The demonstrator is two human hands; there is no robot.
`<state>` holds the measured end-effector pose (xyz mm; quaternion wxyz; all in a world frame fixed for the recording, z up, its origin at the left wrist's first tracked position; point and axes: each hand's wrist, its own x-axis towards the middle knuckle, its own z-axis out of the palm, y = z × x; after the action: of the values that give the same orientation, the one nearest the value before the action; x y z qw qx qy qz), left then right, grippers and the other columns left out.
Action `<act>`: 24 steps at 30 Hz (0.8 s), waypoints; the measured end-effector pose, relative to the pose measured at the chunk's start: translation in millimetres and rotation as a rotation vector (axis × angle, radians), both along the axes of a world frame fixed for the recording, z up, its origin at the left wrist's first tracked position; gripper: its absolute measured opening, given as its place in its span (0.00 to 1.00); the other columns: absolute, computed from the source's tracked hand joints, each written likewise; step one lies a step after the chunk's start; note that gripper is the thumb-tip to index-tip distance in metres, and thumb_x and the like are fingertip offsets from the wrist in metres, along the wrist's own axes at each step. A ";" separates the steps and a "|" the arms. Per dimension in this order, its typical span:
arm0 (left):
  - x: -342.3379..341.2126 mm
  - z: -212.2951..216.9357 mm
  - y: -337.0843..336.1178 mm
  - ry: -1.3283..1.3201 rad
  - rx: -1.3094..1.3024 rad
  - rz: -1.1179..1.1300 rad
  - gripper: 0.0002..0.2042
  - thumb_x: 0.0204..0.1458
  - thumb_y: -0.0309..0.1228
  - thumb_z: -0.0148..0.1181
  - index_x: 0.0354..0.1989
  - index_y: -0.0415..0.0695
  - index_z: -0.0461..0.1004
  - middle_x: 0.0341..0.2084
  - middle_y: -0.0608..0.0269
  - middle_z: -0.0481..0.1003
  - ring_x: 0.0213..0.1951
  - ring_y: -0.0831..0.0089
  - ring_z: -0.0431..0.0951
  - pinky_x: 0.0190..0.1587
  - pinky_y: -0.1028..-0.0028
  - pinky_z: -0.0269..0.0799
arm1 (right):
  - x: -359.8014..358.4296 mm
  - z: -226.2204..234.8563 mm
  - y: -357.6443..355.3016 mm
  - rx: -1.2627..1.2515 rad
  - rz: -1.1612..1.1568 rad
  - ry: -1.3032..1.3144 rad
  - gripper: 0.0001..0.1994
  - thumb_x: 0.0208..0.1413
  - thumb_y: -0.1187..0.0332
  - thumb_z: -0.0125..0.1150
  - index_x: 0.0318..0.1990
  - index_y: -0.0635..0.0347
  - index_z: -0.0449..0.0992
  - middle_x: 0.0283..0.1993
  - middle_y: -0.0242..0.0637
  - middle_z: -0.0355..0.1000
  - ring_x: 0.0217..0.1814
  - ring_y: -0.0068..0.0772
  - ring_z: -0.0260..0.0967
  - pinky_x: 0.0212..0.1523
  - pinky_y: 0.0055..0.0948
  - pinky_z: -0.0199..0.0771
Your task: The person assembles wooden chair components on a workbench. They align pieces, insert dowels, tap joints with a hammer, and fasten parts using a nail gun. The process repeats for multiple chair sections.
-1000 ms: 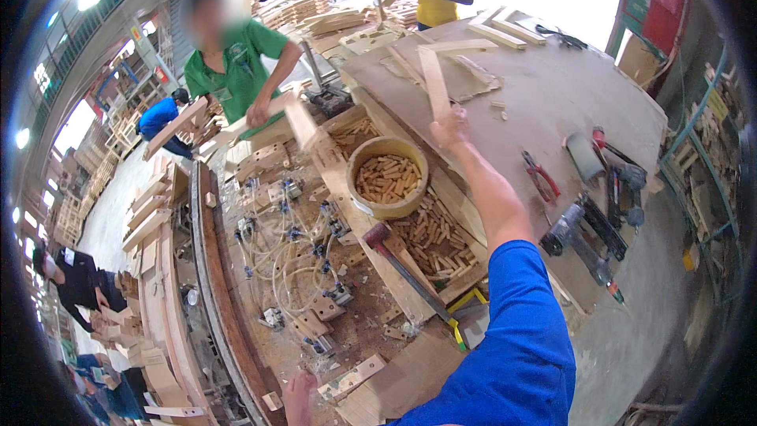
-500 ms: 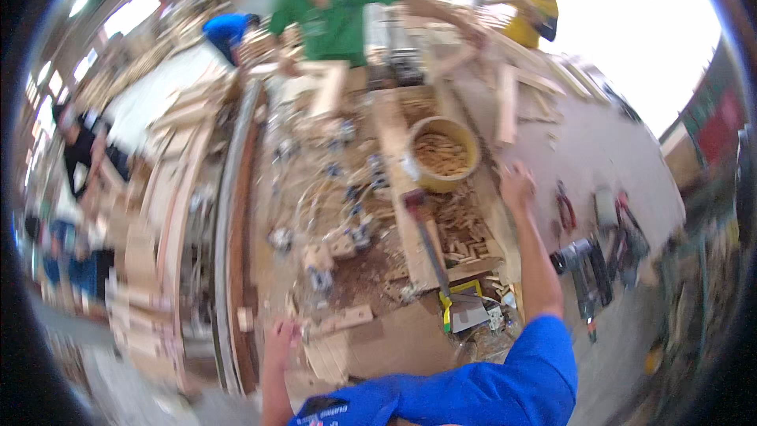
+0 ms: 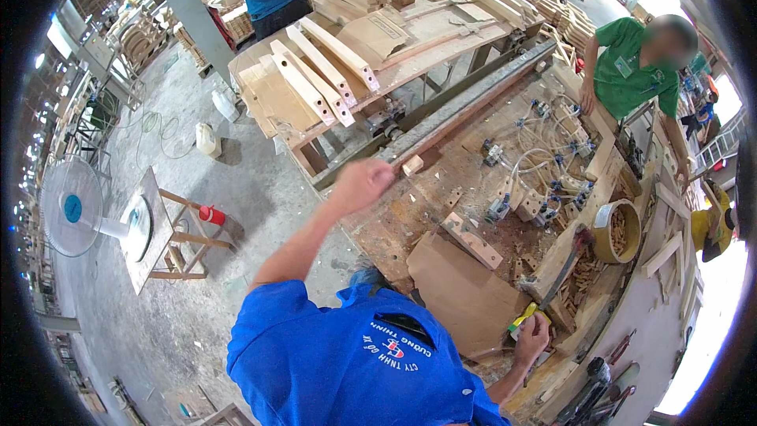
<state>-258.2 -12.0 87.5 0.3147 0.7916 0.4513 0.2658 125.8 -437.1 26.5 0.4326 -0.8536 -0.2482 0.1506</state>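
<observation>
My left hand [image 3: 363,188], slightly blurred, is above the left edge of the workbench [image 3: 382,229], its fingers curled. Just beyond it sits a small wood block [image 3: 412,165]. At the bench's near right, my right hand [image 3: 533,337] has bent fingers beside a yellow piece [image 3: 522,316]; whether it grips that piece is hidden. A dark-handled tool with a reddish head [image 3: 582,237] leans just beyond. A flat cardboard sheet [image 3: 465,296] lies between my hands, with a drilled wood strip [image 3: 471,240] at its far edge.
Clear hoses and small fittings [image 3: 544,162] spread over the bench. A yellow tub [image 3: 617,230] holds wooden dowels. A co-worker in green [image 3: 637,71] stands at the far right. Wood bars [image 3: 315,71] lie on another table; a fan [image 3: 72,207] stands left.
My view has swung left. My right hand has come back from beside the dowel tub to the yellow piece. The left hand has moved from beside the cardboard to over the bench's left edge.
</observation>
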 end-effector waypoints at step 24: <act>-32.0 63.1 94.9 0.648 0.428 -0.733 0.27 0.37 0.32 0.77 0.49 0.46 0.75 0.45 0.48 0.77 0.51 0.48 0.77 0.52 0.51 0.72 | -99.2 2.2 -19.4 -0.085 -0.140 -0.133 0.13 0.61 0.65 0.65 0.48 0.64 0.81 0.40 0.48 0.80 0.41 0.47 0.80 0.45 0.39 0.79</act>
<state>-290.2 82.9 150.6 0.0633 0.9853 0.1549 -0.0335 26.6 -456.5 28.7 0.3881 -0.8945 -0.2094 0.0736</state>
